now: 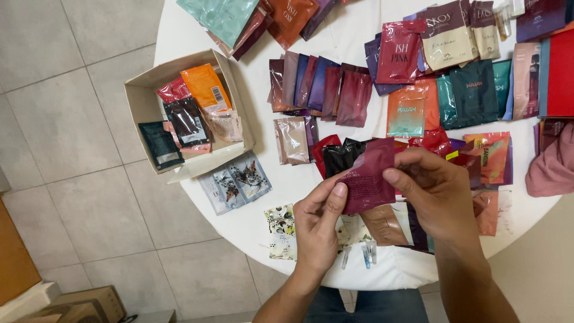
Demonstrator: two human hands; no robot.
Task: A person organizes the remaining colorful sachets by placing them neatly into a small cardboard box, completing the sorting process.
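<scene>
Sorting of sample sachets on a round white table (pixel 335 42), seen from above. Both hands hold one maroon sachet (pixel 369 176) above the near part of the table. The left hand (pixel 320 218) pinches its lower left edge between thumb and fingers. The right hand (pixel 436 191) is closed on its right edge, thumb on top.

The landmark is the cardboard box (pixel 146 104), which overhangs the table's left edge. Inside the box lie an orange sachet (pixel 205 87), a red one, two dark ones and a pale one, so a few pieces appear already put away. Just below the box sits a small fan of grey printed sachets (pixel 236 179). To the right of the box stands an overlapped row of brown, blue and purple sachets (pixel 317 87). Farther right of the box are teal and orange sachets (pixel 445 101). Farthest from the box, at the table's right edge, lies a pink cloth (pixel 553 167).

Judged from this layout, the work is at an early to middle stage: the box holds only a handful, several groups are formed on the table, and many sachets under and around the hands appear ungrouped. Small clear vials (pixel 366 254) lie at the table's near edge, well right of the box.
</scene>
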